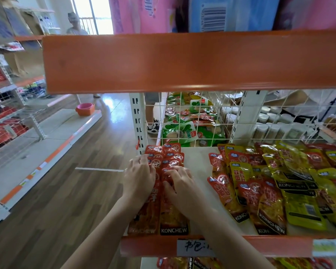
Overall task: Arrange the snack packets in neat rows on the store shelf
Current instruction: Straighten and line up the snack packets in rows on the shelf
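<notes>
Where the cream shelf (199, 162) meets its left upright post (138, 121), both hands lie on two rows of red snack packets (172, 158) that overlap front to back like shingles. Left hand (139, 178): fingers loosely spread, laid flat over the left row, fingertips near the row's middle. Right hand (179, 183): fingers bent and slightly fanned, tips pressing the right row's packets; whether any packet is pinched, cannot tell. Front packet of the right row (173, 220) shows a black KONCHEW band at the shelf's orange front lip (270, 245).

A bare strip of shelf separates these rows from a loose heap of red and yellow packets (279, 187) on the right, lying tilted and overlapping at mixed angles, some reaching the front lip. Handwritten white label (194, 247) on the lip, below the right forearm.

Behind the shelf, a white wire mesh panel (202, 117). Through it: green and red packets (184, 129) piled on the far side, and stacked pale cylindrical tubs (270, 125) further right.

Overhead, an orange shelf beam (182, 61) with pink and blue packs above. Across the wood-floor aisle, an orange bowl (85, 109) on a low shelf. A person (76, 24) stands far back.
</notes>
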The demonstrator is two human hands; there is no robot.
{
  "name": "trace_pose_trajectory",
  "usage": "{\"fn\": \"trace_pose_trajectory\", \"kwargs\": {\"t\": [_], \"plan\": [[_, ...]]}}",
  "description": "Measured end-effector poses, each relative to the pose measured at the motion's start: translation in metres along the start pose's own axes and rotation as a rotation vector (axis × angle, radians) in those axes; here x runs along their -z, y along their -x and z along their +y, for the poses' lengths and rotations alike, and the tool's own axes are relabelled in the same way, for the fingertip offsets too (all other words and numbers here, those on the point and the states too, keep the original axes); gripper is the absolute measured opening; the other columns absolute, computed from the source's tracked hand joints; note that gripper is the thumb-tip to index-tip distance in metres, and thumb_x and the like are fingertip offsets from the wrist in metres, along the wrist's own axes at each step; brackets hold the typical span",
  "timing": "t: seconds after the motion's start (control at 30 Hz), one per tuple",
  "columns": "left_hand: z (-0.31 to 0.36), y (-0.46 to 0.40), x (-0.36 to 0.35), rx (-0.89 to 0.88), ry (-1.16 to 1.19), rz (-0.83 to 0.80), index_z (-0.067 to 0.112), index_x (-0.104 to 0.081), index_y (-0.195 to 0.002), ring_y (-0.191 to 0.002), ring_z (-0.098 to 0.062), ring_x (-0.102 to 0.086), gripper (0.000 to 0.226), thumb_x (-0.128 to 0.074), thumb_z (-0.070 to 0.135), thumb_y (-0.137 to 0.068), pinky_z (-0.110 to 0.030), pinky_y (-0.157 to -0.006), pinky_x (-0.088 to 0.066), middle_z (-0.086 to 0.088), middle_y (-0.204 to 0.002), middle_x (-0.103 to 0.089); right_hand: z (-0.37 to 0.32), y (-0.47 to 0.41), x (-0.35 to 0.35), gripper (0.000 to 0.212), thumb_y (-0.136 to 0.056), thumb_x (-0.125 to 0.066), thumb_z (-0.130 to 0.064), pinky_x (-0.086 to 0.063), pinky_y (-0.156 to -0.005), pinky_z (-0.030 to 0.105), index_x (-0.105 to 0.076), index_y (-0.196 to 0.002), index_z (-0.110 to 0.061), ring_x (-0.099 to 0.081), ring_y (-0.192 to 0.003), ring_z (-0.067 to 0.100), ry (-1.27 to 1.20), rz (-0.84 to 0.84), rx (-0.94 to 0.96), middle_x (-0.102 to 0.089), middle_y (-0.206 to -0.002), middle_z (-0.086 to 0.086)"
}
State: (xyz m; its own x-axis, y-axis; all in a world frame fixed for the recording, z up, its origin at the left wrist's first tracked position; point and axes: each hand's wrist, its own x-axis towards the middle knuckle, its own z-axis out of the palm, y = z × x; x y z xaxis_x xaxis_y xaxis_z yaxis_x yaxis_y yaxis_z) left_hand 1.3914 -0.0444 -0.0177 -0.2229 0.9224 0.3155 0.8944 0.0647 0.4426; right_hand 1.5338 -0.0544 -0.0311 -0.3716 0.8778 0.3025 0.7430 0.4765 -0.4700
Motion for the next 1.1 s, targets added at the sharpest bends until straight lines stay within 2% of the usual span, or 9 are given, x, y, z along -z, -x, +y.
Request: {"fn": "trace_pose_trajectory", "kwargs": {"t": [0.17, 0.3, 0.37, 0.43, 0.57, 0.67, 0.77, 0.93, 1.1], "plan": [[0.032, 0.002, 0.010, -0.115, 0.055, -0.015, 0.014, -0.044, -0.129, -0.119, -0.021, -0.047, 0.035, -0.043, 0.024, -0.096, -0.035, -0.100, -0.034, -0.005, -0.127, -0.054, 0.005, -0.002, 0.010, 0.028, -0.097, -0.044, -0.026, -0.046, -0.094, 0.033, -0.058, -0.118, -0.015, -0.053, -0.109, 0.015, -0.067, 0.147, -0.062, -0.057, -0.120, 0.000], [0.060, 0.007, 0.009, -0.251, 0.134, -0.034, 0.016, -0.053, -0.126, -0.107, -0.011, -0.058, 0.031, -0.044, 0.023, -0.097, -0.015, -0.080, -0.039, 0.000, -0.121, -0.061, 0.023, 0.006, 0.034, 0.026, -0.097, -0.042, -0.021, -0.051, -0.082, 0.025, -0.061, -0.112, -0.012, -0.056, -0.096, 0.012, -0.038, 0.224, -0.117, -0.060, -0.110, 0.002], [0.072, 0.012, 0.001, -0.309, 0.154, -0.061, 0.017, -0.056, -0.122, -0.103, -0.008, -0.059, 0.029, -0.043, 0.021, -0.097, -0.010, -0.076, -0.040, 0.002, -0.118, -0.063, 0.037, 0.015, 0.048, 0.027, -0.097, -0.040, -0.022, -0.050, -0.078, 0.023, -0.061, -0.112, -0.013, -0.056, -0.095, 0.012, 0.040, 0.224, -0.118, -0.059, -0.108, 0.003], [0.084, 0.018, -0.008, -0.345, 0.187, -0.077, 0.019, -0.058, -0.118, -0.101, -0.009, -0.059, 0.027, -0.042, 0.021, -0.096, -0.017, -0.082, -0.045, 0.004, -0.115, -0.063, 0.050, 0.024, 0.057, 0.028, -0.097, -0.040, -0.024, -0.050, -0.078, 0.024, -0.060, -0.113, -0.013, -0.056, -0.096, 0.016, 0.133, 0.209, -0.113, -0.059, -0.108, 0.004], [0.107, 0.026, -0.026, -0.404, 0.152, -0.103, 0.020, -0.058, -0.115, -0.102, -0.014, -0.056, 0.026, -0.041, 0.024, -0.095, -0.030, -0.088, -0.041, 0.004, -0.112, -0.062, 0.068, 0.040, 0.062, 0.019, -0.093, -0.051, -0.018, -0.051, -0.079, 0.028, -0.062, -0.107, -0.010, -0.058, -0.094, 0.020, 0.271, 0.167, -0.121, -0.061, -0.103, 0.006], [0.113, 0.026, -0.034, -0.439, 0.070, -0.142, 0.020, -0.056, -0.118, -0.105, -0.016, -0.055, 0.028, -0.045, 0.022, -0.093, -0.030, -0.088, -0.039, 0.002, -0.113, -0.061, 0.069, 0.043, 0.060, 0.021, -0.084, -0.064, -0.010, -0.053, -0.084, 0.032, -0.063, -0.105, -0.009, -0.060, -0.096, 0.022, 0.303, 0.157, -0.163, -0.062, -0.101, 0.006], [0.109, 0.029, -0.041, -0.447, 0.021, -0.192, 0.020, -0.054, -0.121, -0.108, -0.017, -0.053, 0.030, -0.045, 0.021, -0.093, -0.031, -0.092, -0.038, 0.002, -0.116, -0.060, 0.067, 0.043, 0.058, 0.027, -0.071, -0.079, -0.013, -0.055, -0.073, 0.031, -0.067, -0.095, -0.011, -0.066, -0.087, 0.021, 0.385, 0.227, -0.234, -0.066, -0.093, 0.004], [0.104, 0.031, -0.048, -0.471, 0.024, -0.241, 0.021, -0.050, -0.126, -0.114, -0.015, -0.048, 0.031, -0.038, 0.023, -0.098, -0.031, -0.100, -0.033, 0.003, -0.123, -0.056, 0.065, 0.044, 0.056, 0.010, -0.074, -0.075, -0.011, -0.054, -0.066, 0.033, -0.069, -0.081, -0.013, -0.067, -0.074, 0.019, 0.476, 0.259, -0.240, -0.068, -0.078, 0.002], [0.102, 0.029, -0.051, -0.486, 0.098, -0.268, 0.018, -0.051, -0.127, -0.115, -0.013, -0.047, 0.031, -0.041, 0.022, -0.098, -0.024, -0.099, -0.033, 0.002, -0.124, -0.055, 0.067, 0.045, 0.055, 0.008, -0.074, -0.073, -0.011, -0.053, -0.065, 0.032, -0.067, -0.077, -0.016, -0.066, -0.067, 0.017, 0.435, 0.261, -0.204, -0.068, -0.073, 0.000]]}}
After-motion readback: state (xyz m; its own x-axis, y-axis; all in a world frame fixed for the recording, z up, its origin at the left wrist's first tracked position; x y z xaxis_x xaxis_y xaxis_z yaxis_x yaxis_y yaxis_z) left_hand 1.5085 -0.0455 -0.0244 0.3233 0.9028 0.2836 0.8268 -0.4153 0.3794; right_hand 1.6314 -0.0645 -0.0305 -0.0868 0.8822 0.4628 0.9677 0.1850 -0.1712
